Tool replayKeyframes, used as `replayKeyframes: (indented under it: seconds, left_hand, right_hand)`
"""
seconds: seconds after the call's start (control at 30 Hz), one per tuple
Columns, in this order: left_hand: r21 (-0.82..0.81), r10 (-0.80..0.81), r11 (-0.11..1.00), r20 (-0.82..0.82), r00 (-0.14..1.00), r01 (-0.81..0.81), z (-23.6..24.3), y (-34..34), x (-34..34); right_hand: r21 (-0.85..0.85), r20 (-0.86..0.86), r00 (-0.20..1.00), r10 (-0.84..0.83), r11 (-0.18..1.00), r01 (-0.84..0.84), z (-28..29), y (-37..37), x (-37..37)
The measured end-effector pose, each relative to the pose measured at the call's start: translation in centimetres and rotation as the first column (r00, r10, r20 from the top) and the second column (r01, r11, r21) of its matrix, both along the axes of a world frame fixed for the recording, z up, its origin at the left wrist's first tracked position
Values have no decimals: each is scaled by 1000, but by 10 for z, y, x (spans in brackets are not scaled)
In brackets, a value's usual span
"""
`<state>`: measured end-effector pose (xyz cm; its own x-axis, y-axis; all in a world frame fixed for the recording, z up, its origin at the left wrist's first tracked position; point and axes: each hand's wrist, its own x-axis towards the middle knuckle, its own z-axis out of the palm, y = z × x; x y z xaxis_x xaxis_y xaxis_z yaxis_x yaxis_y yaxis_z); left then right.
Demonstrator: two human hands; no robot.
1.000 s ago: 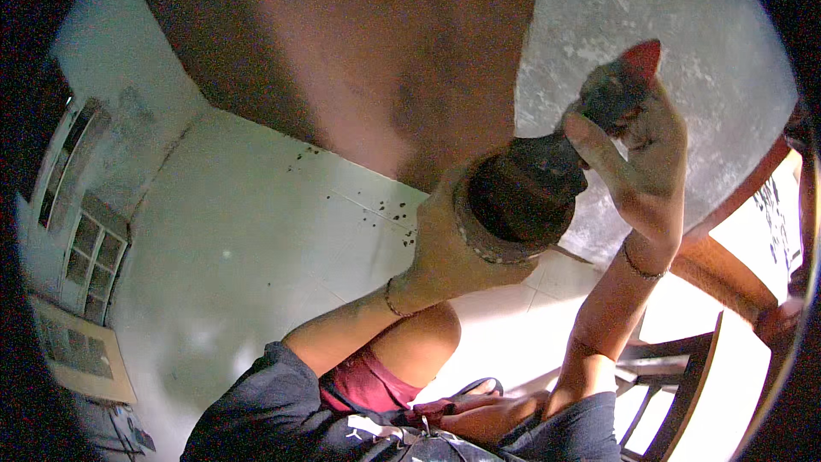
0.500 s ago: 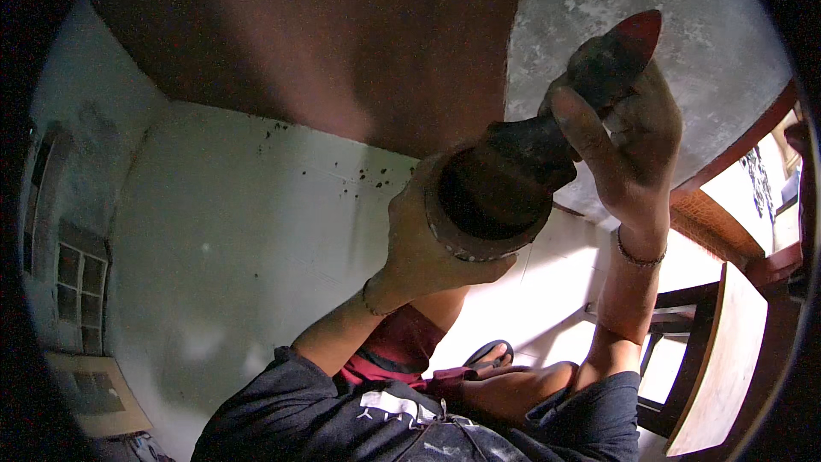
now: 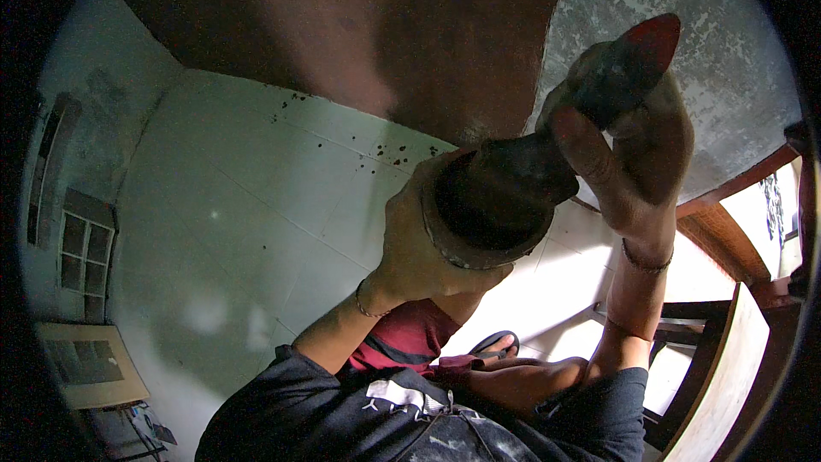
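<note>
My left hand (image 3: 409, 235) is closed around a round dark container (image 3: 483, 214) with a pale, scuffed rim, holding it from the left and below. My right hand (image 3: 646, 154) grips a dark, lumpy object (image 3: 611, 77) with a red pointed end, its thumb curled along the near side. The object's dark lower part (image 3: 530, 167) overlaps the container's mouth; whether it is joined to it or inserted I cannot tell. Both hands are raised over my lap, in front of my maroon shorts (image 3: 398, 334).
A reddish-brown surface (image 3: 342, 9) spans the top, beside a mottled grey one (image 3: 701, 0). Pale tiles (image 3: 231, 223) carry scattered dark specks. A paned window (image 3: 85, 261) and a framed board (image 3: 90, 359) are at left. Wooden furniture (image 3: 718, 372) stands at the lower right, near my sandalled foot (image 3: 496, 344).
Both hands and the held items appear slightly leftward compared with a second ago, with grips unchanged. The view has shifted a little, showing more of my sandalled foot, and looks darker.
</note>
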<state>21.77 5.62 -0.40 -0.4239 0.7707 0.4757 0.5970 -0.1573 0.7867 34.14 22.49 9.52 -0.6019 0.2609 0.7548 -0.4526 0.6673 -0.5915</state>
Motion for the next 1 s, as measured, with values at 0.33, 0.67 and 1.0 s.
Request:
replayKeyframes:
  seconds: [0.33,0.67,1.0]
  left_hand:
    - [98,-57,994,26,998,54,-20,-2,3]
    - [70,-118,991,48,992,115,-35,-4,7]
    - [91,-170,984,230,958,153,-41,2,3]
  right_hand:
    - [1,6,1000,-20,1000,20,-4,0,0]
    - [19,25,999,40,999,-40,-6,-1,3]
    - [-26,79,997,17,1000,-15,5,-6,12]
